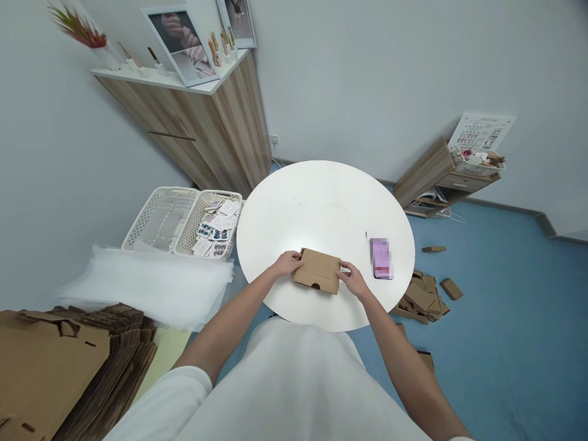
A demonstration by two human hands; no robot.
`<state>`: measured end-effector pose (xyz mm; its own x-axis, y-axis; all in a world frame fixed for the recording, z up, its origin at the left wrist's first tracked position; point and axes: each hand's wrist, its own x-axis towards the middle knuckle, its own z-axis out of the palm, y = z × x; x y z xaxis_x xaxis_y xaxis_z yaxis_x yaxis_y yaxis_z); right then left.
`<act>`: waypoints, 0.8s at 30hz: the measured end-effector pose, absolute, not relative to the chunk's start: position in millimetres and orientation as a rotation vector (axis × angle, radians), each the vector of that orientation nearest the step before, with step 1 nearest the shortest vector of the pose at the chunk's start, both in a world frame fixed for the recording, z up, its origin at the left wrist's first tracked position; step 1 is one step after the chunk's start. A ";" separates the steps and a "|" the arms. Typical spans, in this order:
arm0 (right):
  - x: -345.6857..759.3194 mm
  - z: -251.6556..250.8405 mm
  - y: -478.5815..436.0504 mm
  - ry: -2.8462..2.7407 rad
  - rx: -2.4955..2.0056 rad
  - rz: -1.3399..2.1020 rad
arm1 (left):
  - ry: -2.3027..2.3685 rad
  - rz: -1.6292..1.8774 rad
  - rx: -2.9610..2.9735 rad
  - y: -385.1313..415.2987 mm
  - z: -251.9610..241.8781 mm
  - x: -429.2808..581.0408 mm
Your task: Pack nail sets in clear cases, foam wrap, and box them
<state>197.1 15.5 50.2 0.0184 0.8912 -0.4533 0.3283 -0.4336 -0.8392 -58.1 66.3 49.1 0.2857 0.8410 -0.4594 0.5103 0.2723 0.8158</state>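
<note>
A small brown cardboard box point(318, 269) lies near the front of the round white table point(321, 208), its lid on top and a dark half-round notch at its near edge. My left hand point(289, 263) grips the box's left end, fingers closed at the corner. At the opposite end, my right hand point(351, 278) holds the right side between thumb and fingers. What the box contains is hidden. To the right of my right hand rests a phone point(381, 258) with a blurred purple screen.
Left of the table stand white baskets point(184, 223), one holding printed cards. White sheets point(151, 282) and stacked flat cardboard point(50, 367) lie nearer me. Several cardboard pieces point(422, 297) are on the blue floor at right. A wooden cabinet point(197, 128) and small shelf point(441, 177) stand behind.
</note>
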 end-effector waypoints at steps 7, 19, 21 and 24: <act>191.0 39.0 4.4 -1.184 -1.840 1.381 | 1.597 0.402 1.559 46.7 39.2 -51.1; 183.3 40.0 -1.8 -1.321 -1.774 1.377 | 1.529 0.403 1.656 27.1 27.1 -51.8; 184.6 38.5 -8.9 -1.346 -1.728 1.428 | 1.547 0.465 1.611 20.8 25.3 -55.2; 186.5 33.9 -23.1 -1.418 -1.624 1.525 | 1.398 0.560 1.626 10.3 24.1 -61.1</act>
<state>186.5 -23.1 33.9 -0.1669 0.8971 -0.4090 0.3425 -0.3362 -0.8773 -61.1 10.3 24.1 0.2608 0.9429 -0.2070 0.5396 0.0354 0.8412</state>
